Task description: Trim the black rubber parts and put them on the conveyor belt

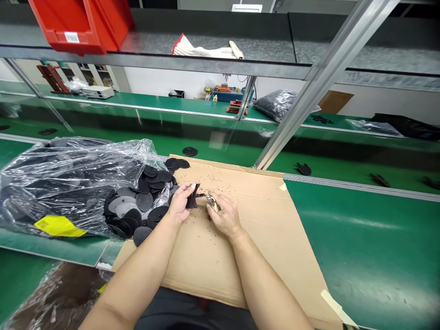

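Note:
My left hand (180,203) is closed around a black round plastic disc (193,196), holding it on edge above the cardboard sheet (261,229). My right hand (223,215) is closed on a small metal cutting tool (212,200) whose tip touches the disc's edge. Tiny dark trimmings (220,181) are scattered over the cardboard around both hands. Just left of my left hand, a pile of the same black discs (140,206) spills out of a clear plastic bag (68,178).
A green conveyor belt (360,238) runs to the right and behind the cardboard. A slanted aluminium post (309,96) rises behind. Overhead shelf holds a red bin (82,23) and white gloves (206,48). Loose black parts (304,169) lie on the far belt. Another bag (58,293) sits lower left.

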`<state>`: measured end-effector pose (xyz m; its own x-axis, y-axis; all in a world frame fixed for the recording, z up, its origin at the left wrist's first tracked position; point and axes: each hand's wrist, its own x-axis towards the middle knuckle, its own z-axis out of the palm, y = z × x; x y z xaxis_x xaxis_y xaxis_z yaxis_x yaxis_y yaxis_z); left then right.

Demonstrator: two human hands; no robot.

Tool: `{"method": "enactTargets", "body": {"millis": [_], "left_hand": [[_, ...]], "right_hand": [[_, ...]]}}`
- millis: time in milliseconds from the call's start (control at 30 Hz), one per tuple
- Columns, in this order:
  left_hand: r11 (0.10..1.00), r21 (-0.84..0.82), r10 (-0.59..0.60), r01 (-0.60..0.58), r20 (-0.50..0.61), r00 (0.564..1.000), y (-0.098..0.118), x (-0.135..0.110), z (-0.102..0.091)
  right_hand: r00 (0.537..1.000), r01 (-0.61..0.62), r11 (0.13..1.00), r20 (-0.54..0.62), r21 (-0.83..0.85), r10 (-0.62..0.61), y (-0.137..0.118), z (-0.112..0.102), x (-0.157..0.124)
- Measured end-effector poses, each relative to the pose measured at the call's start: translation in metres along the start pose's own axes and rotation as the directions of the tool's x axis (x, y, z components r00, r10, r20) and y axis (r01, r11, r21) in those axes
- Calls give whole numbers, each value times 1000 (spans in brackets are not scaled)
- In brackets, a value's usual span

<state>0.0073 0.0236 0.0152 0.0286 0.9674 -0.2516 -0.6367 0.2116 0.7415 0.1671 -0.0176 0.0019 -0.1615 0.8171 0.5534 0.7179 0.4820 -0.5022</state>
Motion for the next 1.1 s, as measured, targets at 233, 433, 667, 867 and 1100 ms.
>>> {"method": "enactTargets", "body": {"millis": [233, 433, 667, 867, 1100], "left_hand": [[1000, 1, 5, -5, -31, 1000, 3, -1, 2], [1000, 12, -11, 11, -32, 999, 2, 0, 1], [999, 13, -29, 29, -26, 999, 1, -1, 0], [999, 35, -24, 26, -50, 998, 3, -1, 1], [997, 73, 38, -35, -40, 998, 0, 1, 1]], "right_hand": [[996, -18, 999, 83, -43, 21, 1, -2, 1], [987, -47, 999, 151, -19, 49, 5, -5, 1], [969, -81, 997, 232, -14, 82, 2, -12, 4], [943, -113, 992, 306, -64, 127, -1, -18, 7], [961, -173, 975, 243, 139, 135, 4, -9, 3]]}}
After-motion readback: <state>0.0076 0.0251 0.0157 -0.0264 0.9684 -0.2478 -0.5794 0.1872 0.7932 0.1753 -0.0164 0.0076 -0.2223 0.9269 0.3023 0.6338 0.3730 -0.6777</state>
